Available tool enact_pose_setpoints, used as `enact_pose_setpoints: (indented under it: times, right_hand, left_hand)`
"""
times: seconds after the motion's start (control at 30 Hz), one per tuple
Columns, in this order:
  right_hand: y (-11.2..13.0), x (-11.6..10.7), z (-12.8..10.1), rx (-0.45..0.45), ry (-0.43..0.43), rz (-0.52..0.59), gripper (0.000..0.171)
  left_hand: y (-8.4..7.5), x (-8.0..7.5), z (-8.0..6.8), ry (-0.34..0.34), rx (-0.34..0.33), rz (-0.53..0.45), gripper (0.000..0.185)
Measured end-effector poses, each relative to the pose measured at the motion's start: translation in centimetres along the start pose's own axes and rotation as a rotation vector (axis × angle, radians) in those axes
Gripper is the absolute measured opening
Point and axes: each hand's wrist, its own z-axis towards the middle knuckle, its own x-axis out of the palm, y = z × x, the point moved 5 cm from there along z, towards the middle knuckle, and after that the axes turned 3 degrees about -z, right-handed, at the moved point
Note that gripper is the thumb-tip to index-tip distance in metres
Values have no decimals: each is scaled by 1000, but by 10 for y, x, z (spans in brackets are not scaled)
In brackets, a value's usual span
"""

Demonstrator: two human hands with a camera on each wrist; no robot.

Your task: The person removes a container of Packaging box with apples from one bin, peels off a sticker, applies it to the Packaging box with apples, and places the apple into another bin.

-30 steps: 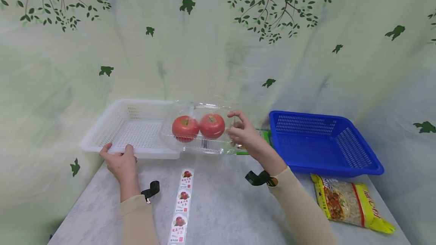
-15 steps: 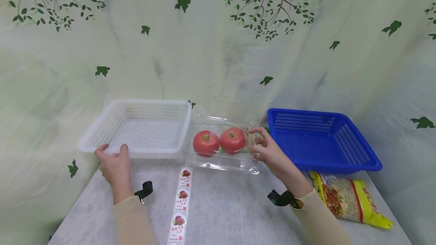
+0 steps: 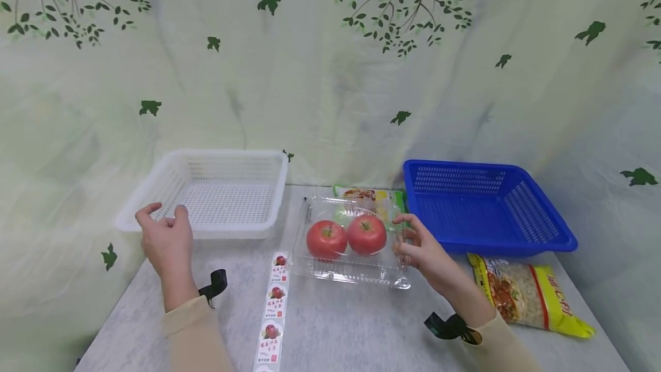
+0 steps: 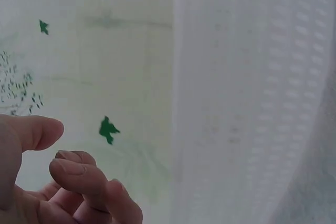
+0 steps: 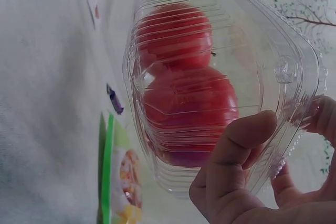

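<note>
A clear plastic clamshell box (image 3: 351,274) is held above the table, with a red apple (image 3: 326,239) and a second red apple (image 3: 367,235) side by side in it. My right hand (image 3: 427,254) grips the box's right end; in the right wrist view its thumb and fingers (image 5: 229,153) pinch the edge. At the left, my left hand (image 3: 167,244) hovers by the front edge of a white perforated basket (image 3: 232,232), holding nothing. The left wrist view shows its fingers (image 4: 79,177) loosely bent, apart from the basket wall (image 4: 226,77).
A blue basket (image 3: 485,245) stands at the back right, with a yellow food packet (image 3: 532,294) before it. Behind the box lies a green-edged packet (image 3: 382,195). A strip of apple stickers (image 3: 273,309) runs down the table. A small purple item (image 5: 114,99) lies near the green packet.
My right hand has brought the box of apples from over the white basket rightward and nearer to me. My left hand has let go of the white basket's edge.
</note>
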Motion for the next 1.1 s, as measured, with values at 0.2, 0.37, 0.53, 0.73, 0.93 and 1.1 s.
enact_pose_setpoints:
  times: [0.2, 0.37, 0.53, 0.73, 0.93, 1.1]
  right_hand:
    - [-10, 1, -11, -27, 61, 14, 52]
    - [-17, -2, -18, -23, 78, 2, 49]
    - [-26, -4, -20, -13, 101, -19, 49]
    - [-39, -5, -22, 4, 125, -37, 51]
    - [-50, -7, -21, 17, 87, -51, 54]
    - [-55, -8, -20, 48, 72, -63, 54]
  left_hand:
    - [-46, 22, -30, 216, 219, -29, 56]
    - [-59, 54, -65, 577, 378, -56, 53]
    - [-45, 88, -99, 927, 475, -9, 44]
    - [-14, 115, -129, 1219, 508, 144, 51]
    - [5, 124, -139, 1383, 487, 182, 62]
    - [15, 130, -140, 1422, 417, 190, 65]
